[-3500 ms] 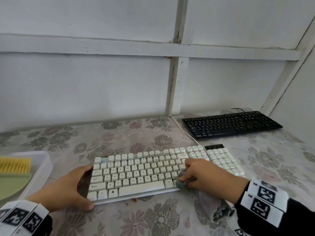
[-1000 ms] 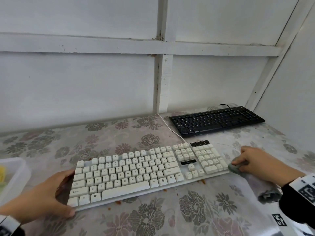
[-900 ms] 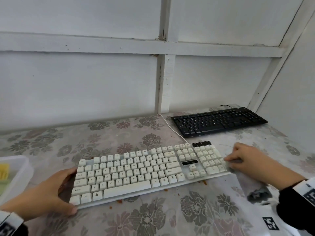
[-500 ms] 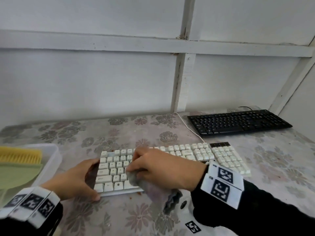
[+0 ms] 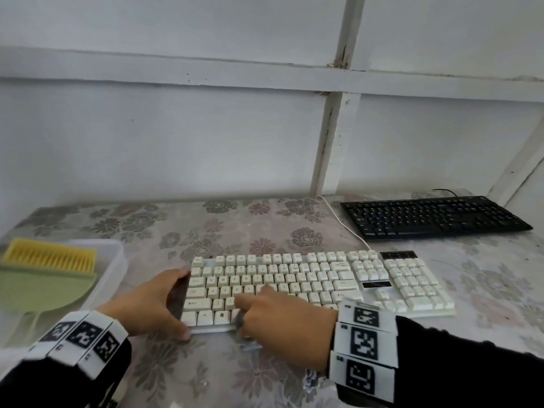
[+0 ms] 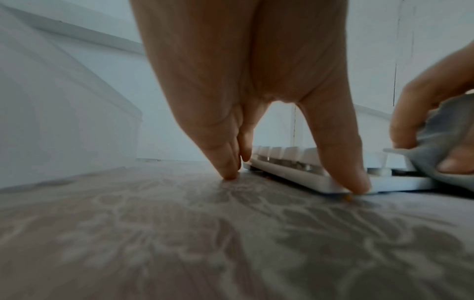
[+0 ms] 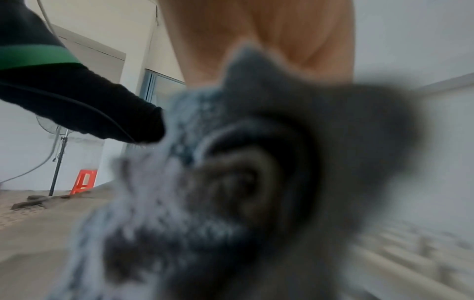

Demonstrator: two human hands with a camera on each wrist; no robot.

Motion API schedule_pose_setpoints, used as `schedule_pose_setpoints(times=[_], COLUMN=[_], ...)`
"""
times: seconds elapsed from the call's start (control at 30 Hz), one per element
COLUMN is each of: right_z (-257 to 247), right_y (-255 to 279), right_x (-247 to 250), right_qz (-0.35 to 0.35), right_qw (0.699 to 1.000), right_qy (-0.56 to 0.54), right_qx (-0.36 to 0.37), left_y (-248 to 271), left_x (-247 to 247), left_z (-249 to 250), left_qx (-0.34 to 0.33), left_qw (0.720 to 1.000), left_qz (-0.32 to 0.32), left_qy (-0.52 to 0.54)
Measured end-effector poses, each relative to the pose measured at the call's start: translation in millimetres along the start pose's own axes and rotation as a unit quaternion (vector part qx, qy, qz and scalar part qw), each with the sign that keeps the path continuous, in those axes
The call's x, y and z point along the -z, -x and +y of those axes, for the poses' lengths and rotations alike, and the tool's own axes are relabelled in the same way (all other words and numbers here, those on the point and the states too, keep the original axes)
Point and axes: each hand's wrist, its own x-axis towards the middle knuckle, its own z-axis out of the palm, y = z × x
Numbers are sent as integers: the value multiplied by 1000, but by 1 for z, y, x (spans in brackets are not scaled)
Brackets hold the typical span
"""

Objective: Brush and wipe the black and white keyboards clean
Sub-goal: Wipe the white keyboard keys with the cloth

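The white keyboard lies across the middle of the flowered table. My left hand steadies its left end, with straight fingers on the table beside it and the thumb against the front corner. My right hand grips a bunched grey cloth and presses it on the lower-left keys near the front edge. The cloth fills the right wrist view and hides the fingers there. The black keyboard lies untouched at the back right.
A clear plastic tub at the left holds a yellow brush and a green dustpan. The white cable runs from the white keyboard toward the wall. A white wall closes off the back and right.
My right hand has carried the cloth from the keyboard's right end across to its left keys, and now it is at the front-left rows. The left hand has kept its hold.
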Motion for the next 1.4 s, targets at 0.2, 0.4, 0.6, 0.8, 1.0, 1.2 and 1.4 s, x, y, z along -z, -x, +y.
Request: schedule_pose_setpoints(times=[0.2, 0.4, 0.6, 0.8, 1.0, 1.2, 1.4], right_z=[32, 54, 75, 92, 120, 153, 191], right_y=[54, 94, 132, 155, 199, 248, 228], right_x=[-1, -10, -17, -25, -27, -22, -8], right_qz=[-18, -26, -18, -9, -20, 38, 105], right_qw=[997, 991, 974, 952, 925, 855, 822], right_qy=[-18, 4, -14, -49, -53, -20, -132], right_qx=[-79, -130, -227, -303, -376, -516, -544], left_y=[-2, -5, -10, -12, -19, -23, -17], left_x=[0, 1, 2, 2, 5, 4, -6], left_z=[-1, -7, -14, -17, -30, -36, -29], left_qx=[-15, -25, -23, -38, -45, -75, -55], left_qw=[1000, 999, 1000, 999, 999, 996, 996], left_qz=[-4, -10, -8, 2, -4, -20, 45], left_qy=[2, 27, 10, -2, 3, 33, -54])
